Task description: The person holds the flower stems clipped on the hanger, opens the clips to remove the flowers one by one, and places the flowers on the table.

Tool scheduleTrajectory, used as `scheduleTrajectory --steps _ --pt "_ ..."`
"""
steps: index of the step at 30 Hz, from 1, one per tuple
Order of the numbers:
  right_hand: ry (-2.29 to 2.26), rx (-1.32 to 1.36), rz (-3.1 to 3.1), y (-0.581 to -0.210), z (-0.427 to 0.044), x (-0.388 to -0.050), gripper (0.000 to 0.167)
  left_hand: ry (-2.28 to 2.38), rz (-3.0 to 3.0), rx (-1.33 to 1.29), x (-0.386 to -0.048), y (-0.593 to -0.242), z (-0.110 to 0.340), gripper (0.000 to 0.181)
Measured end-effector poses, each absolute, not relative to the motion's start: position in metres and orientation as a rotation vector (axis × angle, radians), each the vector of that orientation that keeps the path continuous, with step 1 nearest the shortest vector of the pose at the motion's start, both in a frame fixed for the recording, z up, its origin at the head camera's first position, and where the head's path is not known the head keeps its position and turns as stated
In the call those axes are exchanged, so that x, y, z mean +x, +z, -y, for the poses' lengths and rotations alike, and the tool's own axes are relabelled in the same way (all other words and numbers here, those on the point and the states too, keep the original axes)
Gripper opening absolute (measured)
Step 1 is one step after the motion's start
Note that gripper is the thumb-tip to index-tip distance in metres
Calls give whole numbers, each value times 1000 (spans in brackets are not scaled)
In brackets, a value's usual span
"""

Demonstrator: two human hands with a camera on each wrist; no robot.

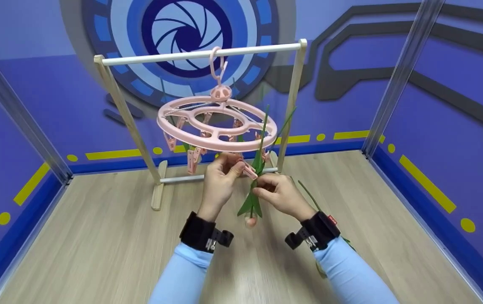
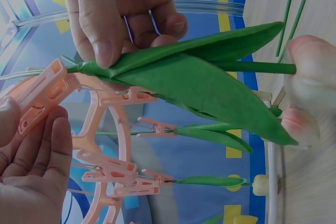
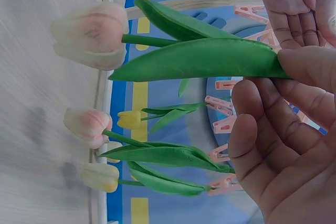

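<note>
My left hand (image 1: pixel 220 177) pinches a pink clothespin (image 2: pixel 44 95) under the front of a round pink hanger (image 1: pixel 233 146). My right hand (image 1: pixel 281 194) holds an artificial tulip by its stem, thumb and fingers pinching where the green leaves (image 2: pixel 199 77) begin. Its pale pink bloom (image 3: pixel 92 35) points down toward the table. Stem and clothespin meet at the clothespin's tip; whether it bites on the stem I cannot tell. Behind, a yellow tulip (image 3: pixel 129 119), a second pink tulip (image 3: pixel 86 128) and a cream tulip (image 3: pixel 100 177) hang head down from the hanger's clothespins.
The hanger hooks over the white bar (image 1: pixel 161 58) of a wooden stand (image 1: pixel 125 114). Beside and partly under my right forearm, a loose green stem (image 1: pixel 308 194) lies on the table (image 1: pixel 110 245). Patterned blue walls (image 1: pixel 448 139) enclose the back and sides.
</note>
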State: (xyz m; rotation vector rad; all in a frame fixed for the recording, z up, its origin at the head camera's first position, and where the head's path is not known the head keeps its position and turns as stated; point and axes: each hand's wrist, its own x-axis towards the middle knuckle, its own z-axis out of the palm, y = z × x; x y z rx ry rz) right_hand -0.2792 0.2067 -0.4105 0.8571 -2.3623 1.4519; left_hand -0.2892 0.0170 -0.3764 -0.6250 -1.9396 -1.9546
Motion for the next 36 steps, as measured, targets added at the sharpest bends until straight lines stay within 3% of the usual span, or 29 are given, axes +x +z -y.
scheduleTrajectory --steps 36 --pt "1381 844 2399 -409 -213 -274 4 -1943 1939 -662 -286 -376 -18 15"
